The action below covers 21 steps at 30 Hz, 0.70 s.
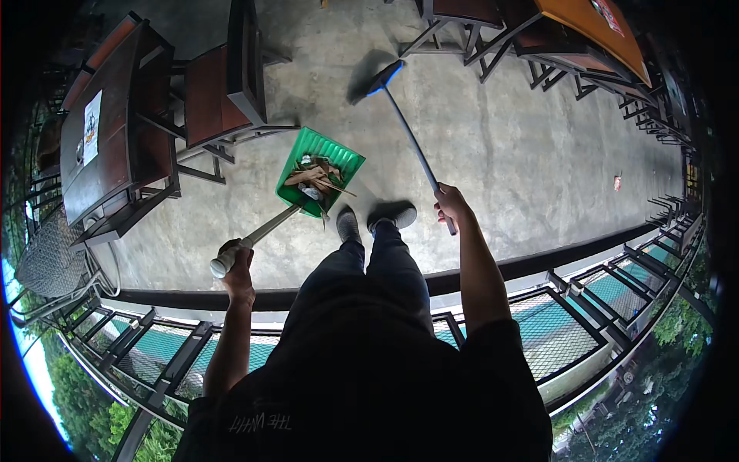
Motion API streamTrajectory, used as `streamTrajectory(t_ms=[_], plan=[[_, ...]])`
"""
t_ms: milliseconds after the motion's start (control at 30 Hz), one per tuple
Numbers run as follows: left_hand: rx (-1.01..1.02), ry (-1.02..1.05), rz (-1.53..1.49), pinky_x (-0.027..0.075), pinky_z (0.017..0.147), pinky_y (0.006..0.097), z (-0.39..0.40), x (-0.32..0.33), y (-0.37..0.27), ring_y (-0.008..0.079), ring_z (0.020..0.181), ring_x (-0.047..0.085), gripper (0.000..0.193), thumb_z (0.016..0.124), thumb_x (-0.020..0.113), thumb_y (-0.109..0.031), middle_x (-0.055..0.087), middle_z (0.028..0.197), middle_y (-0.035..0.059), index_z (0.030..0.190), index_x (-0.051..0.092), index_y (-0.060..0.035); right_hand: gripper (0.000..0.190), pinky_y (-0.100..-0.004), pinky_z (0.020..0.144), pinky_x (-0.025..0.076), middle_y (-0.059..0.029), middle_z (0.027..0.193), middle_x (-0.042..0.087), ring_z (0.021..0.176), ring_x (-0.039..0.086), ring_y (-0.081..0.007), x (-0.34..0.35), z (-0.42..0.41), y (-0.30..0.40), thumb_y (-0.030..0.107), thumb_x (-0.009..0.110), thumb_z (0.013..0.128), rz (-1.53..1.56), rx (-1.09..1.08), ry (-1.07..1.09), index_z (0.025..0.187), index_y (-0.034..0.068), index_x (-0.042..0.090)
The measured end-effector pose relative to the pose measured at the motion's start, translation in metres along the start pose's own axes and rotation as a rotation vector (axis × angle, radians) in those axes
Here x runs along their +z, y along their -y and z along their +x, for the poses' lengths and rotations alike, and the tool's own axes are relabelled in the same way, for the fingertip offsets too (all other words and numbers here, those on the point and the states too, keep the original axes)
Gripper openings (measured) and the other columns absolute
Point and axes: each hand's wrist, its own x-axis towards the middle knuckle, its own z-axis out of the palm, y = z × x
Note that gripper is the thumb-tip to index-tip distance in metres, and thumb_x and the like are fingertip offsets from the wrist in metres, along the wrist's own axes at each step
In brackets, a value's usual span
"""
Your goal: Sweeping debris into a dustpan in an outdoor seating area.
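Note:
My left hand (235,268) grips the pale handle (271,224) of a long-handled green plastic dustpan (287,167). Dry brown leaves (314,174) and bits of crumpled white litter (312,192) lie in the pan, and a few stems stick out over its side. In my right hand (453,203) is the dark stick of a broom (411,136), held close to its top end. The broom's blue-edged head with dark bristles (369,79) is out ahead of me on the concrete floor (508,156), beyond the dustpan. My shoes (392,215) stand just behind the pan.
Dark wooden benches (211,95) and a table (115,127) stand at left. More benches (462,14) and an orange-topped table (600,34) are at upper right. A red-and-white scrap (618,183) lies on the floor at right. Behind me runs a metal-mesh railing (554,332).

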Motion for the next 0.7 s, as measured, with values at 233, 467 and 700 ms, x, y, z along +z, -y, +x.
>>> streamTrajectory(t_ms=[233,467,700], plan=[[-0.004,-0.009,0.044,0.053,0.079,0.0277,-0.016,0.031,-0.017,0.0139,0.088,0.057,0.025,0.079,0.062,0.001,0.056,0.098,0.0045,0.102,0.055,-0.0053,0.03,-0.0412,0.043,0.051,-0.0201,0.076,0.062,0.053,0.061,-0.0329,-0.01,0.012,-0.077,0.028,0.036,0.094,-0.366,-0.072,-0.147,0.108,0.007,0.053],[0.083,0.056,0.061,0.052,0.076,0.0273,-0.006,0.068,-0.015,0.014,0.085,0.056,0.028,0.077,0.063,0.001,0.055,0.096,0.004,0.103,0.055,-0.0053,0.025,-0.0472,0.061,0.047,-0.0239,0.078,0.06,0.073,0.058,-0.0429,-0.055,-0.076,-0.228,0.026,0.039,0.094,-0.447,-0.198,-0.288,0.095,0.007,0.056],[0.183,0.138,0.084,0.051,0.072,0.0265,0.029,0.124,-0.007,0.0132,0.082,0.055,0.031,0.075,0.061,0.004,0.054,0.094,0.0029,0.104,0.056,-0.0035,0.024,-0.0456,0.06,0.046,-0.023,0.078,0.059,0.074,0.058,-0.0425,-0.053,-0.157,-0.26,0.02,0.04,0.094,-0.174,-0.161,-0.314,0.099,0.004,0.058]])
